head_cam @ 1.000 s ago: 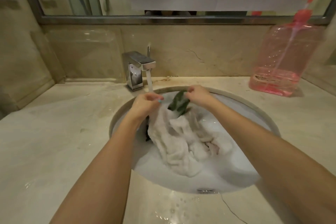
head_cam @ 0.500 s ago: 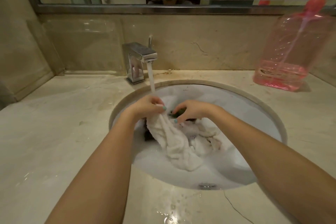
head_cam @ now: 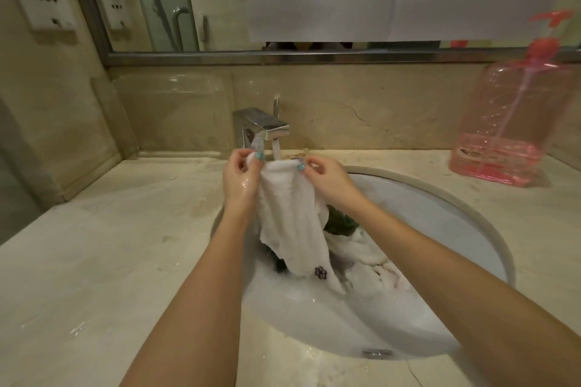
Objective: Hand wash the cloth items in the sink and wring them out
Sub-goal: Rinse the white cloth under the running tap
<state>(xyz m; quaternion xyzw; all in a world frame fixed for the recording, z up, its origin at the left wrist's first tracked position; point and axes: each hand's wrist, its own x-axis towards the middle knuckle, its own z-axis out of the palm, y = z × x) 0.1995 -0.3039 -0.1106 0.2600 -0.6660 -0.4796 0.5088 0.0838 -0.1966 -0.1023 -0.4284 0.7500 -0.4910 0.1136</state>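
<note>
Head view: left hand (head_cam: 239,177) and right hand (head_cam: 328,181) pinch the wet white cloth (head_cam: 292,217), flower-stitched, hanging limp.

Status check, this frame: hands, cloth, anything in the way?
Left hand and right hand both pinch top edge of white cloth, under running faucet. Green cloth lies in sink beneath. Nothing in the way.

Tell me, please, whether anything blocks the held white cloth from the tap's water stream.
Nothing visible does: the left hand and right hand pinch the white cloth by its top edge, directly under the water stream.
</note>
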